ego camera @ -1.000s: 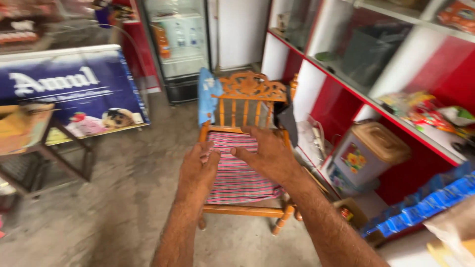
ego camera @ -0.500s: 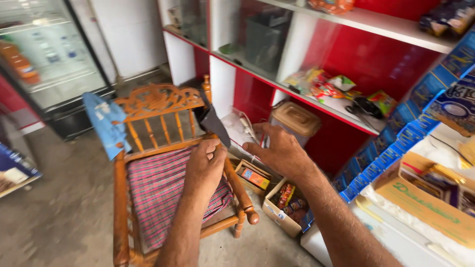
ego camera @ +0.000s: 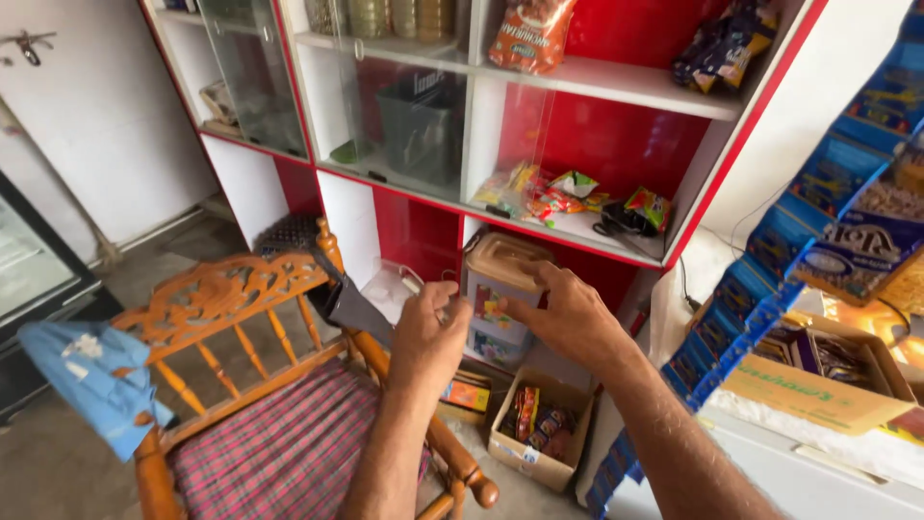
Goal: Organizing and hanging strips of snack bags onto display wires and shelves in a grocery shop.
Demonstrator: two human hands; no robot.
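L hand (ego camera: pixel 428 332) pinches a small item, too small to tell; R hand (ego camera: pixel 568 313) spread near tub (ego camera: pixel 500 299) under shelf. Risk: item slips, drops by chair (ego camera: pixel 260 404).

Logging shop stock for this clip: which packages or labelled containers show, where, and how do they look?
Orange snack bag: top shelf, crinkled foil.
Mixed bright packets: middle shelf, yellow, red, green.
Clear plastic tub with tan lid: floor, just beyond both hands, colourful label.
Open cardboard box: floor, small wrapped sweets inside.
Blue packet strips: hanging at right.
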